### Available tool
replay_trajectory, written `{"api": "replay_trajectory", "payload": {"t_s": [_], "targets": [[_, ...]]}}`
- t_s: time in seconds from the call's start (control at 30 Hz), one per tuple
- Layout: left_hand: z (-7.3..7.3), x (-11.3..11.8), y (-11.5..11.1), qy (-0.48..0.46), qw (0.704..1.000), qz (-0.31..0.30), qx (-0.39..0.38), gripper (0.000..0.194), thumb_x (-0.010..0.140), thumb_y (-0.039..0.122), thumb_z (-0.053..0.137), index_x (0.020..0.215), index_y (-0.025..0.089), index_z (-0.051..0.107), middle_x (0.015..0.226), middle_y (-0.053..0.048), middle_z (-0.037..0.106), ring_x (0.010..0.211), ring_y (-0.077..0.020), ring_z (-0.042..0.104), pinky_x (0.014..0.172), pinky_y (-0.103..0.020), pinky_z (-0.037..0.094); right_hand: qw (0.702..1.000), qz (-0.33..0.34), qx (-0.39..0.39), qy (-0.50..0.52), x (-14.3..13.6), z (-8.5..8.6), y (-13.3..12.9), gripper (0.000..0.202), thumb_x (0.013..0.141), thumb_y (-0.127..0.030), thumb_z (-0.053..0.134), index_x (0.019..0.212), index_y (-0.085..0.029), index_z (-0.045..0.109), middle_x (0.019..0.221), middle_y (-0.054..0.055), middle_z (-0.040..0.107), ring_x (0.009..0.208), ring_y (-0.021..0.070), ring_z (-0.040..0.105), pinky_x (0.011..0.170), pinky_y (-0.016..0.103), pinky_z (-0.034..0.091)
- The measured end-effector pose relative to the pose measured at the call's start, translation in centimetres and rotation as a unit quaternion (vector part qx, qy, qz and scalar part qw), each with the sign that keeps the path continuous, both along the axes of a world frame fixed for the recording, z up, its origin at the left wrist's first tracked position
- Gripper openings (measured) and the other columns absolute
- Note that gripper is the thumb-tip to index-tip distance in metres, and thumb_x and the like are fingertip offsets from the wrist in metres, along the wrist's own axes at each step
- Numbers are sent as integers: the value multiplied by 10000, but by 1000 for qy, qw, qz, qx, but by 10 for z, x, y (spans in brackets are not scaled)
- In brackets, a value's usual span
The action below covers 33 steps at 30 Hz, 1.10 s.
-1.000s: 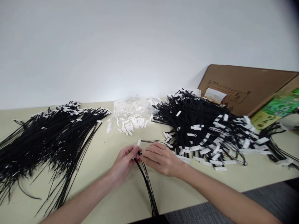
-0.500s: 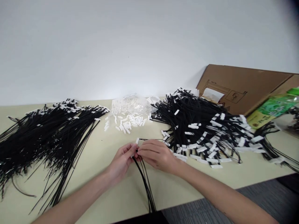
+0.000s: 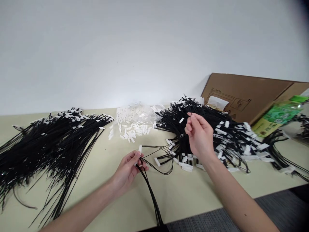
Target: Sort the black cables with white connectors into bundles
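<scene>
My left hand (image 3: 131, 166) is closed, thumb against fingers, on a cable harness of thin black wires (image 3: 151, 195) with a white connector (image 3: 140, 149) standing above the thumb. From the grip, some wires loop to the right toward another white connector (image 3: 157, 161), while others run down to the table's front edge. My right hand (image 3: 199, 130) is raised in front of the right-hand heap of black cables with white connectors (image 3: 224, 138). Its thumb and fingers are pinched together; what they hold, if anything, I cannot make out.
On the left lies a large pile of black cables (image 3: 48, 151). Small white connectors (image 3: 135, 130) are scattered before a clear plastic bag (image 3: 137, 111) of white pieces near the wall. At right are a cardboard box (image 3: 241, 93) and a green-labelled plastic bottle (image 3: 277, 116).
My right hand has left the harness beside my left hand and moved up and right. My left hand keeps its grip; the looped wires and second connector are now uncovered.
</scene>
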<state>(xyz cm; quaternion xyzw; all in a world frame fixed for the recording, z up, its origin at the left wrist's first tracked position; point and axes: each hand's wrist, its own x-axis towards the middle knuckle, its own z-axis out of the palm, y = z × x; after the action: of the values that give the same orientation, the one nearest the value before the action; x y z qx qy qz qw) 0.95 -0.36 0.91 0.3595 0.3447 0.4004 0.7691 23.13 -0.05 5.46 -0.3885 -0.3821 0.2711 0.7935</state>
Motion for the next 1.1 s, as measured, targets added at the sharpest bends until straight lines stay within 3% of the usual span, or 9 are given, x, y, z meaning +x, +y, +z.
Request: {"api": "replay_trajectory", "payload": {"t_s": [0.1,0.17,0.27,0.37,0.57,0.97,1.1], "targets": [[-2,0,0,-3,1000,-5,-1,184,711,319,614,710,137,582,557,36,450,551,-86,487,579,-243,431,981,-138,18,-139,2,-2,-3,222,786,-313,541,978,-221,605,674,-15,437,480,59,323,397,194,249],[-4,-1,1,-4,1000,-6,-2,188,711,323,613,714,138,581,571,34,447,551,-83,475,571,-239,419,947,-174,29,-268,-5,-7,-7,193,798,-285,532,948,-217,632,642,-6,449,508,83,350,428,221,276],[-6,-1,2,1,1000,-4,0,184,727,323,595,720,140,577,587,31,447,566,-84,473,586,-240,412,898,-126,54,-419,-22,-16,-14,118,793,-221,546,829,-189,653,576,-5,454,525,100,384,454,237,301],[-8,-1,3,2,1000,-3,9,178,744,325,575,737,147,575,598,27,454,593,-91,484,610,-242,410,870,-60,69,-484,-37,-26,-17,108,796,-184,536,741,-162,627,541,-13,439,516,97,384,478,242,317],[-5,-1,2,7,1000,-15,18,188,724,342,593,719,155,570,608,15,480,615,-104,491,627,-250,405,850,-14,48,-525,-48,-36,-17,191,807,-194,485,634,-157,557,521,-22,384,536,105,364,533,255,327],[-7,-1,1,27,998,-27,47,165,755,325,560,713,166,546,635,13,512,619,-107,520,634,-250,397,852,18,26,-522,-50,-35,-19,186,783,-170,482,611,-151,551,516,-23,370,537,107,349,532,252,299],[-6,0,1,33,997,-25,62,160,767,317,545,709,168,536,647,17,515,611,-102,523,621,-247,396,867,44,8,-496,-50,-34,-19,186,776,-171,495,595,-151,534,514,-32,371,527,98,350,537,247,300]]}}
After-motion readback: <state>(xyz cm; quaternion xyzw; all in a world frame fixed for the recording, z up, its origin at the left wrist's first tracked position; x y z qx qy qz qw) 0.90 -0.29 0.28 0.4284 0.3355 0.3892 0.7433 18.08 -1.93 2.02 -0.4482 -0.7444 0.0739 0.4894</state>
